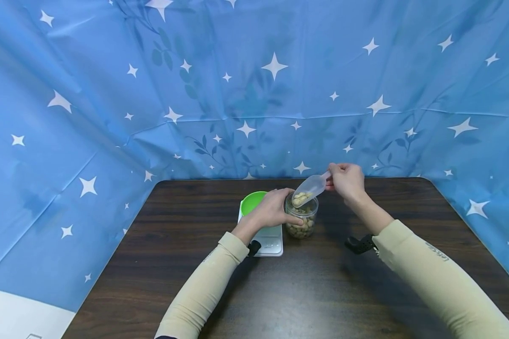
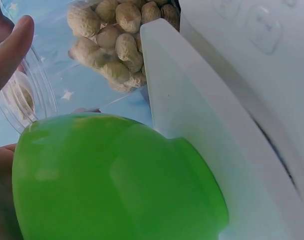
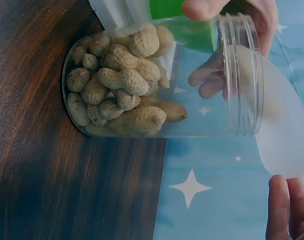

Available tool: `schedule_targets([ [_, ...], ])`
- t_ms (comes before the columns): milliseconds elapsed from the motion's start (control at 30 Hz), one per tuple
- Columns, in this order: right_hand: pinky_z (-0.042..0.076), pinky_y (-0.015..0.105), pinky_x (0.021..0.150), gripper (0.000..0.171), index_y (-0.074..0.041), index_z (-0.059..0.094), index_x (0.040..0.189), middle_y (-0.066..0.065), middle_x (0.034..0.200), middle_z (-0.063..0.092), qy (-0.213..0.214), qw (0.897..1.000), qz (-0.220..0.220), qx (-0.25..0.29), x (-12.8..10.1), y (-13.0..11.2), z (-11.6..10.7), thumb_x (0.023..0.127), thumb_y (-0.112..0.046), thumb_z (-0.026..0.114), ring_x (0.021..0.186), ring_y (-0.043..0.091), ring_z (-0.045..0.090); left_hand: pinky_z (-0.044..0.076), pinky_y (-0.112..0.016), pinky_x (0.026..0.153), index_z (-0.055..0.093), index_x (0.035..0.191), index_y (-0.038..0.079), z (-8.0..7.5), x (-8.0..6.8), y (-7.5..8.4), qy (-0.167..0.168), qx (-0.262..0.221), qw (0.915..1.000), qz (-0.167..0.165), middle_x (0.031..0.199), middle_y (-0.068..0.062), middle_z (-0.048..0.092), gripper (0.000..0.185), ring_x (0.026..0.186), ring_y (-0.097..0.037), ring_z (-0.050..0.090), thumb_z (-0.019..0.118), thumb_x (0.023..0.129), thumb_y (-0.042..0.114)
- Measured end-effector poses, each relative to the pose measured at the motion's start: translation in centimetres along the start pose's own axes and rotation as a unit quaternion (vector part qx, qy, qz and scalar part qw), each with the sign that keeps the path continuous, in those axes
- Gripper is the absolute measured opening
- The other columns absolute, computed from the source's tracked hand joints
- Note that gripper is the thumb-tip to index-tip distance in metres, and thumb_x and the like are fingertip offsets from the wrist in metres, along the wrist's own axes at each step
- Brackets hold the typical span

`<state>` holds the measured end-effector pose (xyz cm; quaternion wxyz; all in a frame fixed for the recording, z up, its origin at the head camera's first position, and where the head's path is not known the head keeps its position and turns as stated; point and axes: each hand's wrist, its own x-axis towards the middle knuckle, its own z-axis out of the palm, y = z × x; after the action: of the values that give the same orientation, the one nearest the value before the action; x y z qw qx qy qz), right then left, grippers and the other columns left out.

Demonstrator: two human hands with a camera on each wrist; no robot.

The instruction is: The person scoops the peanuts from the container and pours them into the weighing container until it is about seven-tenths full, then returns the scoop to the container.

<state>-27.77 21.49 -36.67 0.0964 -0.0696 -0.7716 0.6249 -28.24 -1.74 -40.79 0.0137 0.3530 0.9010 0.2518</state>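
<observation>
My left hand (image 1: pixel 275 207) grips a clear jar (image 1: pixel 303 226) near its rim, thumb on the near side. Unshelled peanuts (image 3: pixel 122 85) fill the lower part of the jar in the right wrist view, which shows it sideways. My right hand (image 1: pixel 347 181) pinches the handle of a translucent plastic scoop (image 1: pixel 316 185). The scoop tilts down toward the jar, its tip over the mouth, with several peanuts (image 1: pixel 302 197) inside it. Beside the left hand a green bowl (image 1: pixel 251 201) sits on a white kitchen scale (image 1: pixel 269 245), partly hidden by that hand.
A dark wooden table (image 1: pixel 314 292) lies under everything. Behind it hangs a blue curtain (image 1: pixel 220 84) with white stars, meeting the table's back edge. Black wrist straps (image 1: pixel 360 244) hang below the forearms.
</observation>
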Motion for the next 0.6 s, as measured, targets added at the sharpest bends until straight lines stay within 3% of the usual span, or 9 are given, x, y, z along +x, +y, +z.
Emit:
schedule_targets([
  [233,0.060,0.027,0.068,0.042,0.013,0.060,0.121,0.003,0.080,0.067,0.001,1.000,0.007,0.021,-0.05,0.37,-0.55,0.110,-0.025,0.048,0.065,0.007,0.068,0.047,-0.034,0.099,0.053,0.146,0.008,0.17,-0.12,-0.12,0.002,-0.019,0.9998,-0.004,0.130,-0.001,0.065,0.087,0.115,-0.019,0.059,0.090,0.078,0.048],
  [467,0.060,0.026,0.071,0.049,0.014,0.057,0.128,0.003,0.085,0.067,0.000,0.999,0.000,0.039,-0.08,0.41,-0.90,0.111,-0.031,0.046,0.070,0.007,0.068,0.023,-0.043,0.122,0.039,0.157,0.005,0.40,-0.47,-0.04,0.009,-0.007,0.9999,-0.004,0.148,-0.007,0.055,0.102,0.136,-0.020,0.051,0.089,0.079,0.047],
  [600,0.059,0.026,0.071,0.046,0.012,0.058,0.124,-0.003,0.081,0.069,0.000,0.998,-0.009,0.058,0.01,0.18,-0.89,0.111,-0.030,0.047,0.071,0.006,0.070,0.023,-0.042,0.121,0.033,0.160,0.006,0.29,-0.74,0.05,0.018,0.009,0.9997,-0.013,0.155,-0.009,0.047,0.110,0.143,-0.024,0.042,0.089,0.077,0.051],
])
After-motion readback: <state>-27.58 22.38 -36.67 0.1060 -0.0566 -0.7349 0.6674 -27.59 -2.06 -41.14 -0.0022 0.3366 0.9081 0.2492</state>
